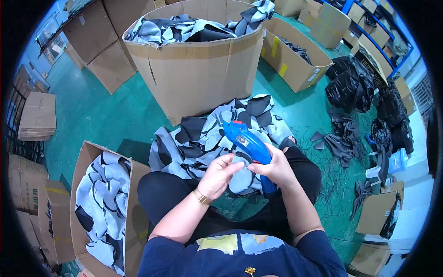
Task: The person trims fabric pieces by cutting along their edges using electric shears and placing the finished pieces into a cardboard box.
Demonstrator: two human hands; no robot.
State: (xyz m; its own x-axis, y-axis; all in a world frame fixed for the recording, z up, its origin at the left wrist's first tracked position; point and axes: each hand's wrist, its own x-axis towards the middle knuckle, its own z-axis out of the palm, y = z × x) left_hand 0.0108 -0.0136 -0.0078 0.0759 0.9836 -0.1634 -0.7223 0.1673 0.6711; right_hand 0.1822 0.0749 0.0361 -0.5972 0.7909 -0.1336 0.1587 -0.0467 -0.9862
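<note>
A blue handheld tool (249,144) with a red button is held in my right hand (276,167), its head pointing up and to the left. My left hand (218,176) is beside it, thumb and fingers drawn together near a small dark edge of material; what they pinch, if anything, is too small to tell. Just below the fingers lies a light grey rounded fabric piece (241,180). Grey and black fabric pieces (203,134) are heaped on the floor in front of my crossed legs.
A large carton (198,74) full of fabric stands ahead, with a long carton (295,69) to its right. Another fabric-filled carton (136,198) is at my left. Black bags (350,85), dark scraps (341,136) and a white-blue bucket (397,161) are on the right.
</note>
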